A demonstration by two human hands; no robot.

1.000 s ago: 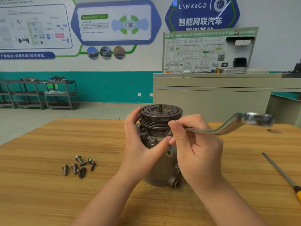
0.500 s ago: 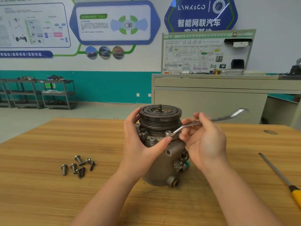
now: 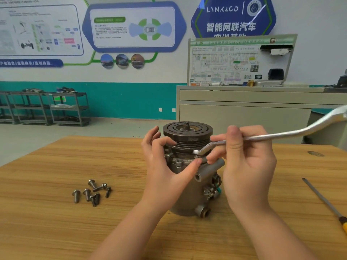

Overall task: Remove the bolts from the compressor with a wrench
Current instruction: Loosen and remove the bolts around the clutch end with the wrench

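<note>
Wooden table (image 3: 56, 222), upright grey compressor (image 3: 189, 194), dark pulley (image 3: 187, 132)

Readable wall text
Blue sign (image 3: 233, 17) reads "LYNK&CO" above "智能网联汽车"; the board (image 3: 240, 61) shows "HV"; other print is too small.

Dull grey compressor (image 3: 189, 194) with dark ridged pulley (image 3: 187, 134) between the fingers; silver wrench (image 3: 281, 135); grey bolts (image 3: 92, 192); tan wood-grain table (image 3: 56, 222); yellow-handled screwdriver (image 3: 326, 203).
</note>
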